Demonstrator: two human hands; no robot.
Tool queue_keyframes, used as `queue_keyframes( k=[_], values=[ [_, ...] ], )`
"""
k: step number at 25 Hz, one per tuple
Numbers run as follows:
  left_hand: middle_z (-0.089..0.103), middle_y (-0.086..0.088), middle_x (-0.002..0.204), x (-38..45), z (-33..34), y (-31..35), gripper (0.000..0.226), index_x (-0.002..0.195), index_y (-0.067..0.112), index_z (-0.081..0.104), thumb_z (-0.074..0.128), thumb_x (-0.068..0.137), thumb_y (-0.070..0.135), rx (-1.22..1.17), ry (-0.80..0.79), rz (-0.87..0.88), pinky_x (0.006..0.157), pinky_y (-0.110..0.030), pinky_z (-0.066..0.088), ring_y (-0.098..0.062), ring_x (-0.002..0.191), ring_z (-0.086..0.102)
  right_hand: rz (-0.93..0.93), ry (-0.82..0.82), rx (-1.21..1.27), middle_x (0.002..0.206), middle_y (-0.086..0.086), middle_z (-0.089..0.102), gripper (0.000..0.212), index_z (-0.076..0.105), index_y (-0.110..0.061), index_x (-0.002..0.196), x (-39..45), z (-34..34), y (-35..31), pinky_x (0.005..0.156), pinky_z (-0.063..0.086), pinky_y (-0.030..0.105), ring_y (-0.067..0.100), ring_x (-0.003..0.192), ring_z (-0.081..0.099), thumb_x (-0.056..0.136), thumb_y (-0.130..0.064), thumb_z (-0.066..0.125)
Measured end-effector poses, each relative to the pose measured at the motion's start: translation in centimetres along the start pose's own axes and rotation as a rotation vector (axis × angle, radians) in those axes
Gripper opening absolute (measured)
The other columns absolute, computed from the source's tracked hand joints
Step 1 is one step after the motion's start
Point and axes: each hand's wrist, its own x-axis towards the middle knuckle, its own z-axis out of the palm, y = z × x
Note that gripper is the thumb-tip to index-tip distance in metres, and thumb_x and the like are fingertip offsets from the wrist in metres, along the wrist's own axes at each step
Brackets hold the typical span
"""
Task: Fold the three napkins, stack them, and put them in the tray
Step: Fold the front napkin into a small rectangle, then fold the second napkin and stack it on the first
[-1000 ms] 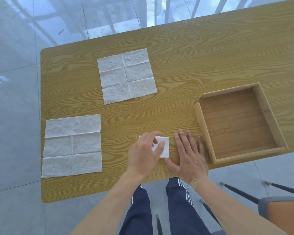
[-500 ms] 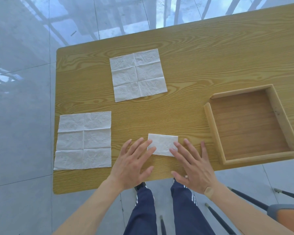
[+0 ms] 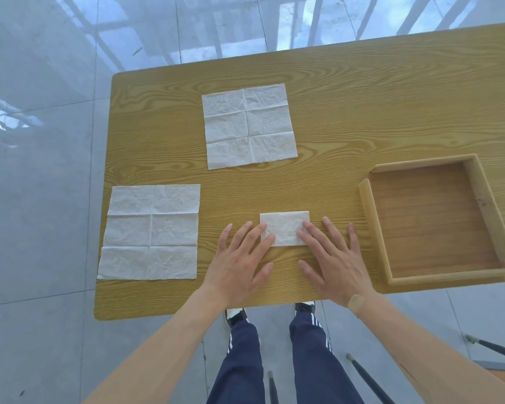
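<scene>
My hands lie flat and spread, gripping nothing — left hand (image 3: 239,258) and right hand (image 3: 330,258) pin the near corners of the folded napkin (image 3: 285,227) on the tabletop (image 3: 347,112). Its long side runs left-right; the tray (image 3: 370,217) sits rightward — nearer my right hand.

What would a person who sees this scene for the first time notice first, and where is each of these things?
The eye goes first to the two bare hands, left hand and right hand, spread flat at the near edge of the yellow wood-grain table, fingertips on a small folded white napkin. Next come two open, creased white paper napkins, one at the left and one farther back. At the right sits an empty square wooden tray.
</scene>
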Motion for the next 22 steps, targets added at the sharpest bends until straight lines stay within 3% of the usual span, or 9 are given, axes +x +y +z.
queue_keyframes(
  k=[5,9,14,17,22],
  values=[
    [0.041,-0.003,0.151,0.4,-0.8,0.0,0.049,0.138,0.026,0.046,0.039,0.096,0.05,-0.026,0.018,-0.003,0.117,-0.057,0.02,-0.026,0.141,0.036,0.015,-0.002,0.002,0.16,-0.008,0.032,0.063,0.038,-0.027,0.149,0.1,-0.6,-0.7,0.116,0.014,0.066,0.03,0.151,0.02,0.094,-0.058,0.038],
    [0.051,0.0,0.14,-1.3,-2.1,0.0,0.045,0.131,0.025,0.055,0.049,0.093,0.046,-0.138,0.113,-0.089,0.115,-0.049,0.028,-0.021,0.13,0.048,-0.068,0.034,0.042,0.153,-0.002,0.045,0.055,0.053,-0.023,0.139,0.0,-1.7,-3.2,0.115,0.023,0.063,0.03,0.146,0.032,0.093,-0.053,0.046],
    [0.063,0.005,0.119,-6.9,-3.2,-1.3,0.04,0.12,0.025,0.062,0.055,0.087,0.048,-0.263,0.182,-0.286,0.1,-0.039,0.043,-0.019,0.11,0.06,-0.144,0.038,0.145,0.128,-0.002,0.064,0.04,0.068,-0.02,0.116,0.2,-2.6,-7.9,0.104,0.044,0.048,0.025,0.128,0.055,0.091,-0.047,0.052],
    [0.065,0.005,0.115,-11.1,-3.3,-3.2,0.043,0.112,0.023,0.069,0.059,0.084,0.054,-0.277,0.154,-0.395,0.1,-0.04,0.045,-0.02,0.11,0.06,-0.208,0.012,0.162,0.115,-0.006,0.069,0.036,0.07,-0.021,0.111,1.1,-2.8,-11.1,0.099,0.047,0.04,0.021,0.115,0.061,0.09,-0.047,0.057],
    [0.067,0.005,0.11,-16.3,-3.9,-8.1,0.049,0.108,0.023,0.07,0.054,0.081,0.061,-0.234,0.149,-0.438,0.099,-0.041,0.047,-0.018,0.107,0.061,-0.253,-0.037,0.147,0.106,-0.007,0.072,0.032,0.072,-0.023,0.107,2.6,-2.4,-16.8,0.089,0.05,0.039,0.021,0.103,0.066,0.082,-0.042,0.075]
  ],
)
